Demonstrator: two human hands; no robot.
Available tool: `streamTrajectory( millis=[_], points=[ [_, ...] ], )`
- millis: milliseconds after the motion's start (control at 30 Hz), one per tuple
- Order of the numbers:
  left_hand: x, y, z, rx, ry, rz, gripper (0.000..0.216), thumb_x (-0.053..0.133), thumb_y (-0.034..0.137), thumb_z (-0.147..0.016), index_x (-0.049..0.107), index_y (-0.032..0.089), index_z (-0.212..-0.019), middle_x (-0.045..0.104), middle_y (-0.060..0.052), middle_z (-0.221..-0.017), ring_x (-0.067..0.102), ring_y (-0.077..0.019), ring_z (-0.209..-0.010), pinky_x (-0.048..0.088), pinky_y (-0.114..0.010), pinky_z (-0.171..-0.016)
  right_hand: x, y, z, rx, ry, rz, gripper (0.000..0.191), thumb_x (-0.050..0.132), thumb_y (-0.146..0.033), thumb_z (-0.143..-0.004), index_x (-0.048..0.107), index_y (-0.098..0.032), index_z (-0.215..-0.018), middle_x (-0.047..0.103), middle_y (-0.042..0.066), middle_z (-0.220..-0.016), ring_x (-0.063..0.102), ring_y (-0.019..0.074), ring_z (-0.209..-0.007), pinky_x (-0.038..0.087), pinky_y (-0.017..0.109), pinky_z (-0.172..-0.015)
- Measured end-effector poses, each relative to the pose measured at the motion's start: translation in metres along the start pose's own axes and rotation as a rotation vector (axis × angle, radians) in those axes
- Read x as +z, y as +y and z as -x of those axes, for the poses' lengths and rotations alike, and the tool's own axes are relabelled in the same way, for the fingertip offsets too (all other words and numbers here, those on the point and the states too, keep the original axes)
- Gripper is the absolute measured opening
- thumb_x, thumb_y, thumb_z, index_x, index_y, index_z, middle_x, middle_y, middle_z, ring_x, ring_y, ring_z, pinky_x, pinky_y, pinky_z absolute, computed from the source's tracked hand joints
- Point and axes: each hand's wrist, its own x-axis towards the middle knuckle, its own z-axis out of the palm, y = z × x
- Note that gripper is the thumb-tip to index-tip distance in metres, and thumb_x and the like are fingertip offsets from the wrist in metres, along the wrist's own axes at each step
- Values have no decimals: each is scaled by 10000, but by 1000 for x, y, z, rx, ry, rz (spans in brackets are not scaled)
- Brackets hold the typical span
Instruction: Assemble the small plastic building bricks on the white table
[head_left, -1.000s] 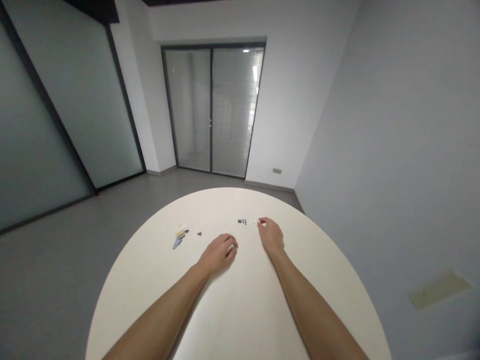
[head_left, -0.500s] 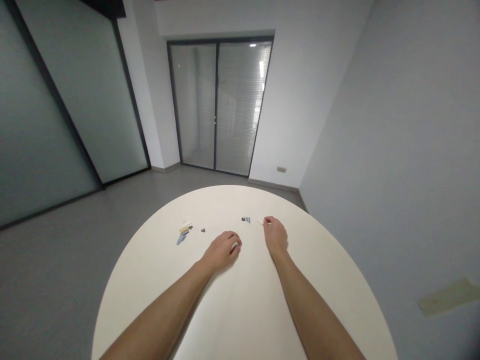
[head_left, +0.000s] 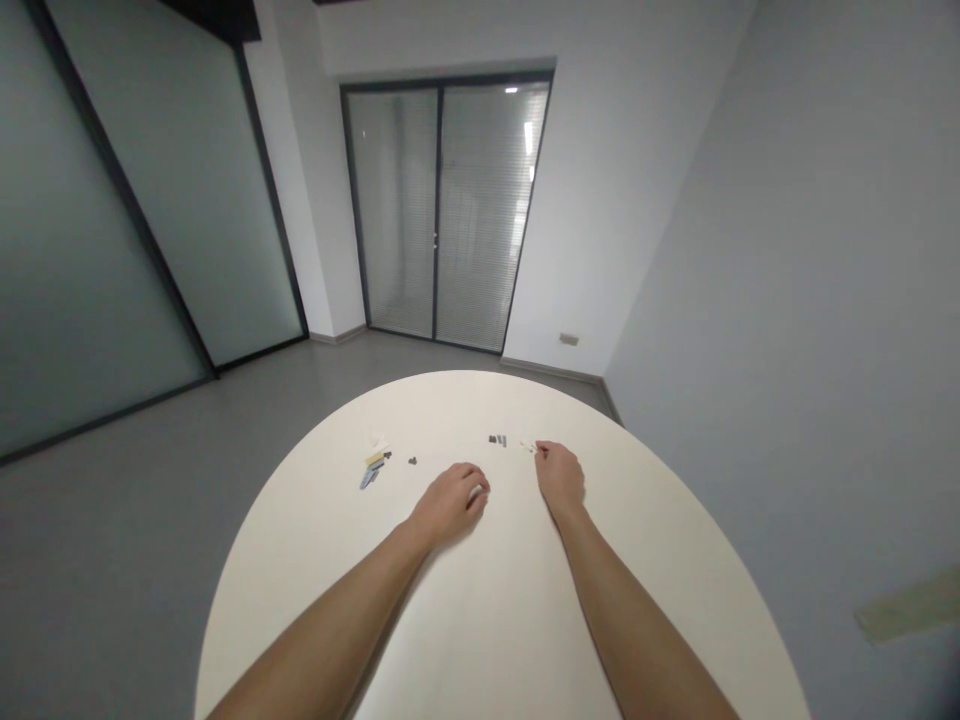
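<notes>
My left hand (head_left: 452,503) rests on the round white table (head_left: 480,640) with its fingers curled inward. A pale patch shows between thumb and forefinger; whether it is a small white part or the tabletop, I cannot make out. Farther right, the thumb and forefinger of my right hand (head_left: 561,477) are pinched together close to the tabletop, right at some small white pieces (head_left: 528,447). What sits between those fingertips is too small to tell. Just left of there lie a small dark piece (head_left: 493,439) and small grey pieces (head_left: 502,441).
Left of my hands is a loose group of small parts: a yellow piece (head_left: 374,459), blue-grey pieces (head_left: 368,477), and faint white ones (head_left: 377,440). A single dark piece (head_left: 412,461) lies nearer my left hand. Glass doors (head_left: 439,210) stand beyond the table.
My right hand has drawn back slightly towards me, beside the white pieces. My left hand keeps its place and curl. The whole view has shifted a little.
</notes>
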Motion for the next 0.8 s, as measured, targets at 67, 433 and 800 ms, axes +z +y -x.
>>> streamTrajectory(
  millis=[67, 433, 800],
  points=[
    [0, -1, 0, 5, 0, -4, 159, 502, 192, -896, 638, 206, -979, 654, -64, -1073, 575, -213, -1043, 461, -342, -927, 0, 1, 1, -5, 3, -11, 323, 485, -262, -924, 713, -244, -1152, 731, 73, -1097, 679, 212, -970, 479, 274, -816],
    [3, -3, -2, -55, 58, -73, 173, 498, 207, -905, 639, 209, -1005, 663, -64, -1055, 596, -212, -1004, 477, -340, -888, -4, 3, 5, -47, -5, -24, 338, 478, -197, -904, 658, -204, -1191, 717, 86, -1086, 667, 203, -977, 468, 272, -825],
    [-20, -43, 6, -727, 282, -583, 576, 532, 390, -867, 536, 59, -1338, 364, -275, -1501, 308, -446, -1396, 241, -606, -1112, -20, 0, 36, -218, -96, 205, 279, 450, -169, -943, 683, -170, -1096, 702, 141, -989, 624, 242, -1002, 443, 304, -809]
  ],
)
